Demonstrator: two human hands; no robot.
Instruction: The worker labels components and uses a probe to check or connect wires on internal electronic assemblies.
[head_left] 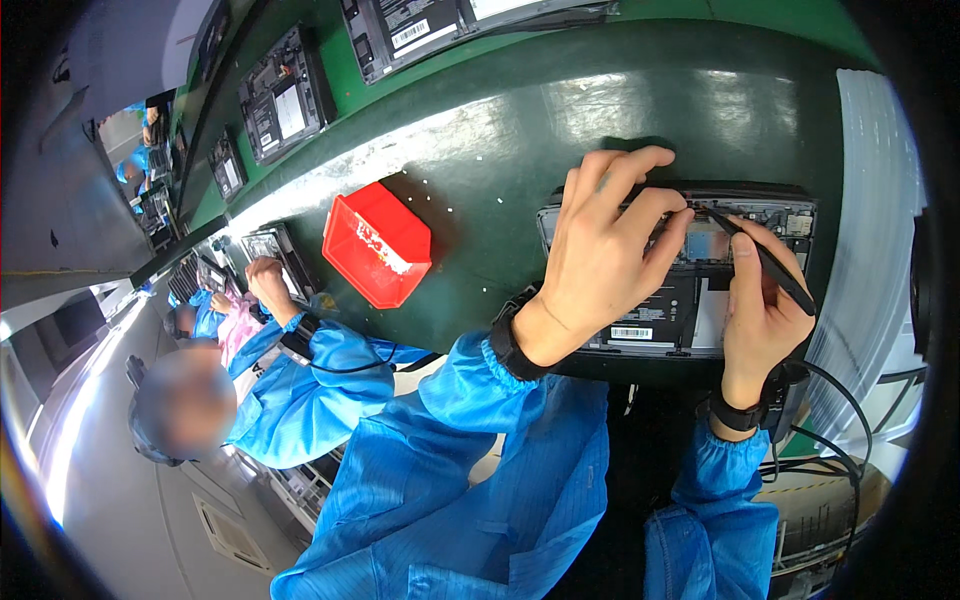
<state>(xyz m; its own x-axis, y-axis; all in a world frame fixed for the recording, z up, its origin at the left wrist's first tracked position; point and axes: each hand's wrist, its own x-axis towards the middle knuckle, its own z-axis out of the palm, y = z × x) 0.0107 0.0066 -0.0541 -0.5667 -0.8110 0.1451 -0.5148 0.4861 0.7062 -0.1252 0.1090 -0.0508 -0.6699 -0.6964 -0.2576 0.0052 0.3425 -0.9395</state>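
Observation:
An opened laptop (709, 312) lies in front of me, with its battery, boards and cables exposed. My left hand (605, 245) reaches over its left part. Thumb and index finger are pinched together close to the laptop's far edge; anything between them is too small or hidden to make out. My right hand (765, 305) holds black tweezers (775, 268) at a slant, their tip down at the far edge beside my left fingertips. My left hand covers part of the laptop's inside.
Left of the laptop stands a red bin (385, 245) with small white bits in it; more bits are scattered around. Several opened laptops (285, 100) sit on the green strip beyond. A co-worker's hand (268, 284) is at another laptop. Clear plastic sheeting (870, 220) lies right.

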